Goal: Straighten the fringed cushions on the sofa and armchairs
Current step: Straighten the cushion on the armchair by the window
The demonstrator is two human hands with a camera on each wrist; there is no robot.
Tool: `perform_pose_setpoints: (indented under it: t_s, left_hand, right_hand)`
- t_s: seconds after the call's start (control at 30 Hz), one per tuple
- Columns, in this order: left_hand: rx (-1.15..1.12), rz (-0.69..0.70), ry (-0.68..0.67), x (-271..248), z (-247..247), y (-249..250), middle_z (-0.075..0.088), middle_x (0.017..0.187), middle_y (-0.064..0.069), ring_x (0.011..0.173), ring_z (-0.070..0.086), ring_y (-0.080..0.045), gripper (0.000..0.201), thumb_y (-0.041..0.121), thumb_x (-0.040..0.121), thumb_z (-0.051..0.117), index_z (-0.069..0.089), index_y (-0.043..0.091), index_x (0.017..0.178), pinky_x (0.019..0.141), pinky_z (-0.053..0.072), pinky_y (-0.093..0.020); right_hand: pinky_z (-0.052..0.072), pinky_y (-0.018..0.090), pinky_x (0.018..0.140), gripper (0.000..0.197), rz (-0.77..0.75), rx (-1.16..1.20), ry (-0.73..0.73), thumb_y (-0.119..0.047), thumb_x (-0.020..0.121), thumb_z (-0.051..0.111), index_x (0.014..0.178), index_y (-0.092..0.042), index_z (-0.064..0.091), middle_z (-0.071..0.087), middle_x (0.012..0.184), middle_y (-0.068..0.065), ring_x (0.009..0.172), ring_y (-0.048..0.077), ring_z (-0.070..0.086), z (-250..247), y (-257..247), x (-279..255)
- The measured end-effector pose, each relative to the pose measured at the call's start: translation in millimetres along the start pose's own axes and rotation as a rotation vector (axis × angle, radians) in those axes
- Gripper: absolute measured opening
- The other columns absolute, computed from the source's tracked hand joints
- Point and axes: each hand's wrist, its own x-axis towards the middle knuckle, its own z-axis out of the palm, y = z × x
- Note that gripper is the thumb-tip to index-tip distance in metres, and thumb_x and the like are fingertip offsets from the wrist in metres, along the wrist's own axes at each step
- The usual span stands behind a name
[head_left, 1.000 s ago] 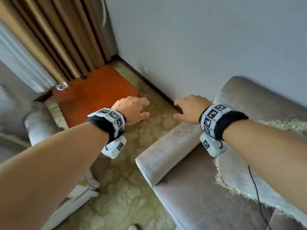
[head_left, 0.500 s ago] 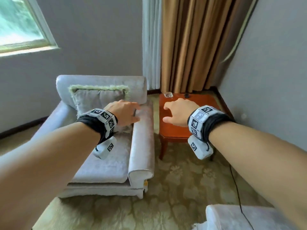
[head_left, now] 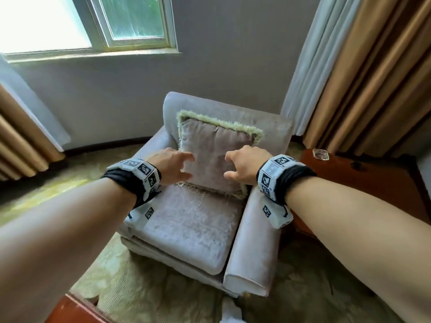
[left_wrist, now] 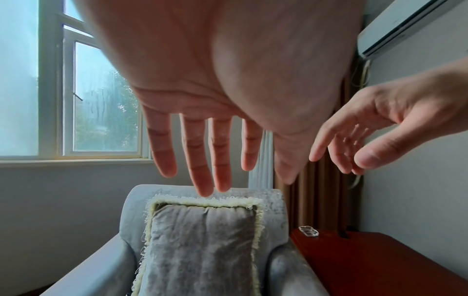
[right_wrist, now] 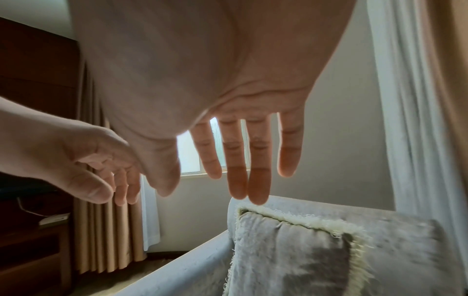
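The fringed cushion (head_left: 213,155) stood against the armchair's (head_left: 186,229) backrest. Left hand (head_left: 171,167) and right hand (head_left: 246,165) hovered before it, fingers spread, holding nothing. Only the left wrist view showed the wall air conditioner (left_wrist: 405,28).

Glass ashtray (head_left: 321,154) on red side table (head_left: 373,183)

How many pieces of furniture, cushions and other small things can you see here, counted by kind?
Armchairs: 1, the grey armchair
Fringed cushions: 1, the fringed cushion standing against its backrest
Wooden side tables: 1, the side table beside the armchair
Glass dishes: 1, the small glass dish on that table
Total: 4
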Motion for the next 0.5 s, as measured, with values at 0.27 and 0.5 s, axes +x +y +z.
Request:
perform_pose_setpoints:
  t_s: [0.27,0.5]
  left_hand:
    - [0.029,0.000,-0.043,101,1,-45,0.070,0.118,0.006,0.115,0.059,-0.020,0.047,0.051,0.097,0.059,0.051,0.036,0.141,0.073,0.033,-0.028]
    - [-0.036,0.089,-0.012,190,33,-118,0.068,0.113,0.007,0.104,0.064,-0.020,0.055,0.060,0.093,0.056,0.044,0.039,0.143,0.082,0.053,-0.035]
  right_hand:
    - [0.051,0.041,0.090,0.051,-0.014,0.055,-0.052,-0.058,0.091,0.056,0.132,-0.027,0.054,0.062,0.125,0.008,0.110,0.034,0.062,2,21,130]
    - [0.052,0.042,0.092,0.052,0.044,0.119,-0.084,-0.059,0.091,0.055,0.135,-0.031,0.050,0.063,0.124,0.008,0.109,0.033,0.063,16,25,224]
